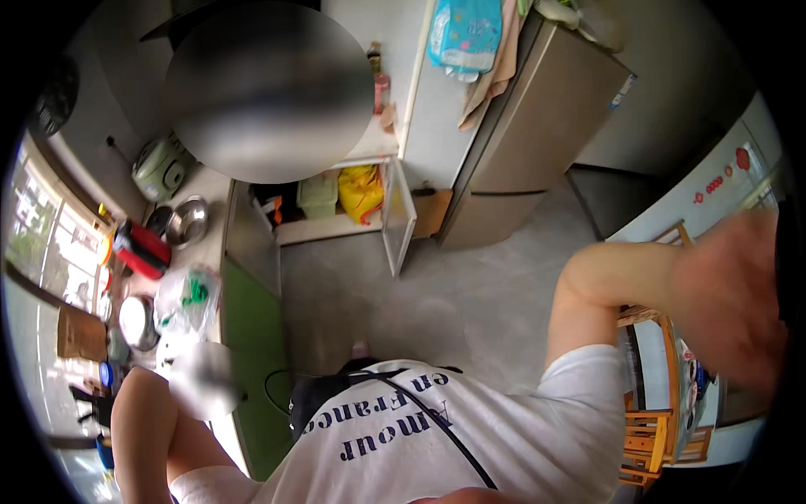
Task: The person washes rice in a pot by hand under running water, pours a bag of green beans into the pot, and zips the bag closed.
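My right arm is bent at the elbow, and my right hand is raised close to the camera at the right edge. It is blurred, and whether it grips anything is unclear. My left arm is bent up at the left, its hand out of view. Before me, a low cabinet stands with its framed door swung out. Inside are a yellow plastic bag and a pale green plastic box. A black cable runs across my white printed T-shirt.
Along the left counter are a rice cooker, a steel bowl, a red-and-black appliance and a clear plastic bag. A refrigerator stands ahead right. Wooden chairs flank a table at right. Blurred patches hide some areas.
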A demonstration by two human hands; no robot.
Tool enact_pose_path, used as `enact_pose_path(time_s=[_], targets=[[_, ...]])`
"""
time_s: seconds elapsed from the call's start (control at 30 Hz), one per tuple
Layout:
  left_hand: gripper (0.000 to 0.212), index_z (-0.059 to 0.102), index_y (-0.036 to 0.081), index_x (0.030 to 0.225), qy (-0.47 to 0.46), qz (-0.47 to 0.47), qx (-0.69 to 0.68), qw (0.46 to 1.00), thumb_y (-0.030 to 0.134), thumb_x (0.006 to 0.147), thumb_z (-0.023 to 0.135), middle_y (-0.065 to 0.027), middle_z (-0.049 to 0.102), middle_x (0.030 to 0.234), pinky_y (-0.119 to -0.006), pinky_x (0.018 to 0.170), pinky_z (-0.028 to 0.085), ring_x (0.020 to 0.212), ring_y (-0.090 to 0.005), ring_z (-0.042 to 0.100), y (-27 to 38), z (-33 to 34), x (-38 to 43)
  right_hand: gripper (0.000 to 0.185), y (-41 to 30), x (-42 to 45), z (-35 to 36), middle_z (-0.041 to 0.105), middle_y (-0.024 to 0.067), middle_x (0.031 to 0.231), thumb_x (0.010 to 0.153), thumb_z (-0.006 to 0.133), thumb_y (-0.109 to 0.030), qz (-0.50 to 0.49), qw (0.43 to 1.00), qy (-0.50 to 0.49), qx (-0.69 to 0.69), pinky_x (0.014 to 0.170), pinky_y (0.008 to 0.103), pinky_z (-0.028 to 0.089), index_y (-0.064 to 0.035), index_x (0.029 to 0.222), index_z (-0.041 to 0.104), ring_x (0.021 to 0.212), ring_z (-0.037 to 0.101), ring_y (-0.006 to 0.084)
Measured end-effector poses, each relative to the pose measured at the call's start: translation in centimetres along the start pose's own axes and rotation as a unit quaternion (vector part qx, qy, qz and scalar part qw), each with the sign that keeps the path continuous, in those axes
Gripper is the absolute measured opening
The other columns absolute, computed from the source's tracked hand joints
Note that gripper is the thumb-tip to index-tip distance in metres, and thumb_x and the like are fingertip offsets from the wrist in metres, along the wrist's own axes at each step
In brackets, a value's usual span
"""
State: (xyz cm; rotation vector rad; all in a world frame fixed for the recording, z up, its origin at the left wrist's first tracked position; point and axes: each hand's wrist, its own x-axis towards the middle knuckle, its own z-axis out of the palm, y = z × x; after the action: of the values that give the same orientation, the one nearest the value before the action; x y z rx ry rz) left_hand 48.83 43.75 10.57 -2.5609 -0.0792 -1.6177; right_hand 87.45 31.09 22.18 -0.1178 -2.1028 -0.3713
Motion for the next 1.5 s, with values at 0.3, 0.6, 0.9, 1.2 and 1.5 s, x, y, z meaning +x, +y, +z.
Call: enact_pose_path(time_s=[0.3,0.6,0.9,1.2,1.5], targets=[[0.025,0.059,0.002,0.094,0.029,0.033,-0.095,0.994,0.020,0.077,0.066,-0.0111,0.059,0.090,-0.034,0.075,0.045,0.085,-0.0267,0.055,-12.2,4.2,2.2,0.042,12.6,-26.7,11.7,0.057,0.0142,0.117,0.084,0.061,-0.021,0.654,0.606,-0.435,-0.126,0.086,0.0330,0.045,-0.0040,0.122,0.051,0.105,0.056,0.0221],[0.024,0.060,0.003,0.093,-0.024,-0.145,-0.041,0.988,0.018,0.076,0.066,-0.0108,0.060,0.090,-0.034,0.075,0.045,0.085,-0.0274,0.055,-17.6,8.8,-0.1,0.058,18.2,-46.1,17.4,0.058,0.0175,0.114,0.082,0.063,-0.037,0.815,0.526,-0.213,0.115,0.084,0.0341,0.046,-0.0019,0.126,0.047,0.100,0.058,0.0234],[0.016,0.062,0.001,0.091,-0.167,-0.662,0.023,0.730,0.011,0.079,0.066,-0.0087,0.064,0.083,-0.029,0.066,0.049,0.073,-0.0188,0.062,-10.8,11.8,-17.8,0.077,24.3,-61.1,27.9,0.044,0.0268,0.128,0.081,0.056,-0.050,0.845,0.422,-0.324,0.060,0.099,0.0373,0.035,0.0079,0.127,0.038,0.120,0.042,0.0363],[0.027,0.064,0.002,0.081,0.161,-0.925,0.172,0.297,0.029,0.083,0.061,-0.0020,0.061,0.065,-0.024,0.053,0.044,0.056,-0.0094,0.054,19.4,12.7,-38.2,0.041,24.6,-70.0,32.7,0.055,0.0091,0.062,0.089,0.049,-0.041,0.734,0.578,-0.352,0.062,0.048,0.0353,0.040,-0.0023,0.083,0.061,0.051,0.052,0.0212],[0.027,0.050,0.010,0.070,0.401,-0.915,-0.009,-0.052,0.030,0.086,0.059,0.0000,0.046,0.052,-0.025,0.037,0.030,0.041,-0.0115,0.042,36.6,26.8,-40.5,0.046,25.0,-65.0,32.7,0.059,0.0055,0.081,0.088,0.047,-0.050,0.832,0.380,-0.389,0.107,0.043,0.0307,0.043,-0.0086,0.105,0.056,0.058,0.059,0.0180]])
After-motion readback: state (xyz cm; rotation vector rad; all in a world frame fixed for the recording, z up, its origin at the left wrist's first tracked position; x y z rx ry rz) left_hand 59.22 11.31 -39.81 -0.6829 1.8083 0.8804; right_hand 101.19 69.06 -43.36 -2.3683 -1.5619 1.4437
